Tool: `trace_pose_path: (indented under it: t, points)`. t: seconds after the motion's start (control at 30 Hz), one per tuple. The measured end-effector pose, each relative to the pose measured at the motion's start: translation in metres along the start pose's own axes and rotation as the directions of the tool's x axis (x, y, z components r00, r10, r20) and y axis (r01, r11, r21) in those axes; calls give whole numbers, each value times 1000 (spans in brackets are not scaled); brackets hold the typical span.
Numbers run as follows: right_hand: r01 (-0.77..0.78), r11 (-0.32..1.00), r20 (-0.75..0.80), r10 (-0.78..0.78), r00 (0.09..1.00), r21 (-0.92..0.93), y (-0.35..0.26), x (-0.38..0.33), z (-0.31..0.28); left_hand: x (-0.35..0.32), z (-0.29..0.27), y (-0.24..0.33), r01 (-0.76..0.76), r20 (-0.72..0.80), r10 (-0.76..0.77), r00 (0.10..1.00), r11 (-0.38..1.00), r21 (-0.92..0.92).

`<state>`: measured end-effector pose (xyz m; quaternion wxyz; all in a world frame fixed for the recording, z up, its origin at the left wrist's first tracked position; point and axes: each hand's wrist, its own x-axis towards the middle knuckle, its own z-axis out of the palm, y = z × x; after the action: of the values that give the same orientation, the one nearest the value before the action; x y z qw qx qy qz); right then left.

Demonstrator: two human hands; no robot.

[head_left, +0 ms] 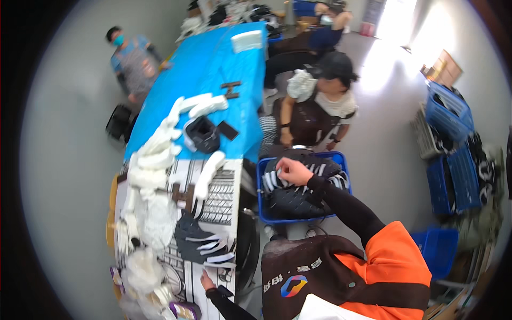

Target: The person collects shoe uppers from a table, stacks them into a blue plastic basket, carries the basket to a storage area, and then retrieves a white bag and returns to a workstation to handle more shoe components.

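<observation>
My right hand (296,173) is over a blue plastic crate (346,169) with its fingers pinched together. Whatever is between the fingertips, if anything, is too small to make out. Right below it lie dark grey fabric pieces (298,201) with white stripes, heaped in the crate. My left hand (207,280) lies low on the table, its fingers stretched out and nothing seen in them. Just beyond that hand, a stack of dark grey and white striped fabric pieces (200,241) rests on the table.
A long table with a blue cover (186,74) carries white padded pieces (154,154), brown H-shaped pieces (183,197), a black open case (204,133) and a phone (228,130). A person in a black cap (330,96) sits beyond the crate. Another person (133,64) stands across the table. Blue crates (450,114) stand at right.
</observation>
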<state>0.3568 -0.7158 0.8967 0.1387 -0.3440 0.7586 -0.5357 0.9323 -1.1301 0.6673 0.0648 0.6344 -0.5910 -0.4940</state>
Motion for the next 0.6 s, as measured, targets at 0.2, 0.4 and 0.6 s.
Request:
trace_pose_path:
  t: [0.2, 0.4, 0.6]
  points:
    - [140, 967, -76, -159, 984, -212, -16, 218, 133, 29, -22, 135, 63, 55, -37, 998, 796, -602]
    - [144, 782, -92, -249, 964, -606, -22, 419, 325, 70, -46, 168, 66, 162, 107, 981, 605, -794]
    - [-83, 617, 54, 200, 978, -783, 24, 459, 417, 144, -69, 132, 201, 237, 75, 969, 324, -924]
